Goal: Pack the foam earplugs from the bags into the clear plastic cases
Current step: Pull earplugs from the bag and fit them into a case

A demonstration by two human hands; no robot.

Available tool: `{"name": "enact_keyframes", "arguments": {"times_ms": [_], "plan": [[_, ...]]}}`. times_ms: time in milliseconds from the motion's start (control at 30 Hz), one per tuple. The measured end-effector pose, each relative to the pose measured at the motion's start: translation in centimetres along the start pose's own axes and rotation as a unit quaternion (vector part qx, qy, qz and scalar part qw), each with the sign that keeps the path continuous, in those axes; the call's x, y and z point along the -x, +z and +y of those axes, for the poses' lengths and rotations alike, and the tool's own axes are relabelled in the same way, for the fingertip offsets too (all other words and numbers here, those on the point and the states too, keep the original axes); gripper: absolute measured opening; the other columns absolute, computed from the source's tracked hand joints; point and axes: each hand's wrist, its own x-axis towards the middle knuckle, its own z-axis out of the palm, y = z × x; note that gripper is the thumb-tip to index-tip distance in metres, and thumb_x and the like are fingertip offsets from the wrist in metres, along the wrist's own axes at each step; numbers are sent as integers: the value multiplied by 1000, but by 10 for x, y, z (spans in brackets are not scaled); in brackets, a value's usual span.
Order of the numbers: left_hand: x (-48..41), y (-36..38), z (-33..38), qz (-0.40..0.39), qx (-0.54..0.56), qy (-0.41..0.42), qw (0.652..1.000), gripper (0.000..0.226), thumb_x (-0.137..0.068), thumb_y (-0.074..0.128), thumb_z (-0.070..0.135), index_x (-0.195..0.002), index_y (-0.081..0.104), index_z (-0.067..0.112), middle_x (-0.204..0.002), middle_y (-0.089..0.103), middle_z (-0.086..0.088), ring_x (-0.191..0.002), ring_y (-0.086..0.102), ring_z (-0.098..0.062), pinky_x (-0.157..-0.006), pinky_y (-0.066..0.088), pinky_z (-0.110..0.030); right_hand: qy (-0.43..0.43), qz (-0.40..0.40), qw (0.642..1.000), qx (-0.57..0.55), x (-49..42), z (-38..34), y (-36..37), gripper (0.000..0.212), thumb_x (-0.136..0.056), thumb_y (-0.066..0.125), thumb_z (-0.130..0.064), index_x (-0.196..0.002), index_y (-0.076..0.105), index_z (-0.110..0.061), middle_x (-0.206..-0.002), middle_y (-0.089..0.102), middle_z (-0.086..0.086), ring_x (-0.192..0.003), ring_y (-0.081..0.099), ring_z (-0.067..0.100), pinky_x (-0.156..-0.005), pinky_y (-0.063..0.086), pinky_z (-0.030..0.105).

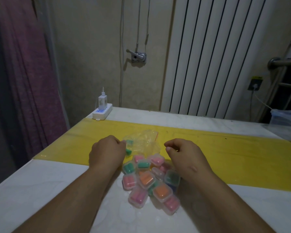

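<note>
Our clear bag (142,142) lies on the worktop (40,190) — green earplugs (129,151) at its left edge, filled cases (149,181) heaped just nearer us. Left hand (107,149) curls there, grasp unclear; right hand (183,154), beside it, clenched empty.

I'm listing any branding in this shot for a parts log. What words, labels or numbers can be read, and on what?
None can be read.
Yellow sticker above the wall socket: too blurred.
White charger: faint mark, too small.
On the clear plastic cases and the bag: no print visible.
</note>
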Motion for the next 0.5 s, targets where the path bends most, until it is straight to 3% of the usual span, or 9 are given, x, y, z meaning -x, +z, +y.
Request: {"name": "enact_keyframes", "arguments": {"times_ms": [100, 233, 300, 367, 433, 500], "plan": [[-2, 4, 0, -29, -99, -14, 995, 46, -88, 45, 61, -100, 69, 24, -107, 65, -3, -103, 54, -30, -86, 46, -36, -1, -24, 1000, -8, 1, -3, 2, 24, -95, 50, -28, -108, 70, -25, -114, 68, -9, -104, 59, 11, -88, 47, 28], [2, 4, 3, -36, -129, -5, 991, 33, -84, 53, 58, -102, 67, 35, -115, 59, 0, -110, 50, -29, -90, 39, -39, -47, -83, 995, -20, 5, -14, 2, 34, -95, 41, -27, -95, 70, -9, -105, 66, 3, -103, 56, 19, -93, 45, 38], [2, 3, 3, -26, -70, -8, 997, 22, -84, 59, 52, -94, 66, 35, -112, 60, 1, -109, 51, -27, -91, 42, -37, -62, -120, 991, 19, 5, -14, 5, 34, -95, 40, -25, -100, 68, -5, -117, 61, 9, -114, 51, 23, -97, 42, 37], [1, 2, 2, -11, 54, 11, 998, 13, -83, 67, 42, -85, 66, 29, -105, 65, 2, -100, 57, -23, -85, 47, -34, -54, -136, 989, 22, 5, -12, 7, 32, -94, 45, -25, -110, 67, -11, -129, 59, 2, -121, 51, 19, -103, 40, 37], [5, -1, 6, -15, 182, 31, 983, 8, -86, 70, 30, -83, 66, 23, -98, 67, 3, -92, 59, -18, -74, 45, -31, -41, -119, 992, -6, 6, -12, 6, 35, -91, 49, -26, -124, 63, -25, -136, 56, -9, -120, 52, 10, -103, 39, 28], [10, -4, 13, -22, 283, 29, 958, 6, -89, 67, 22, -85, 65, 17, -91, 67, 1, -85, 62, -18, -66, 48, -32, -54, -80, 995, -37, 7, -14, 3, 36, -91, 50, -21, -124, 63, -28, -133, 57, -12, -117, 52, 5, -99, 38, 21]]}}
